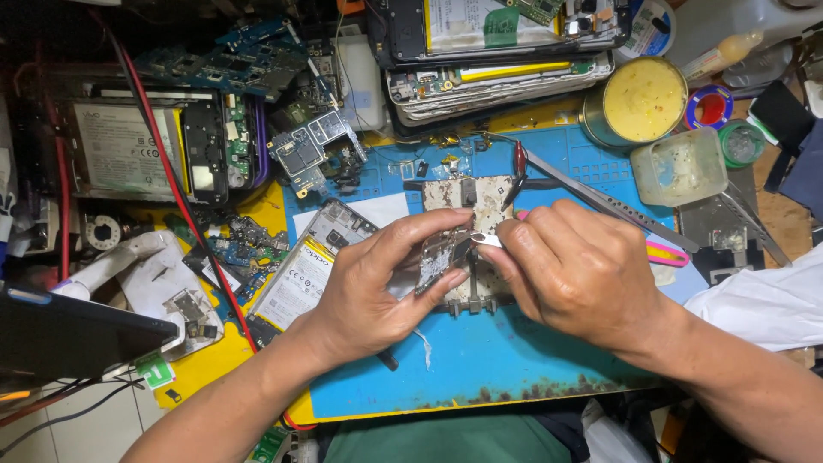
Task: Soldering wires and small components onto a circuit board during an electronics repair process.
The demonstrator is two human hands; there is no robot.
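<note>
From where I sit, the far left shows an opened phone (163,150) with its battery bare, and a second opened phone (304,270) lies on the blue mat (480,360). The left hand (377,287) pinches a small grimy circuit board (441,257) by its edges, tilted above the metal board holder (471,227). The right hand (583,274) grips a slim metal tool (484,241), its tip touching the board (likely tweezers; I cannot tell). I judge the work mid-way: board lifted out, nothing reassembled.

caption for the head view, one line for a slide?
Left hand holds a small circuit board while right hand works it with tweezers over a blue mat.
</note>
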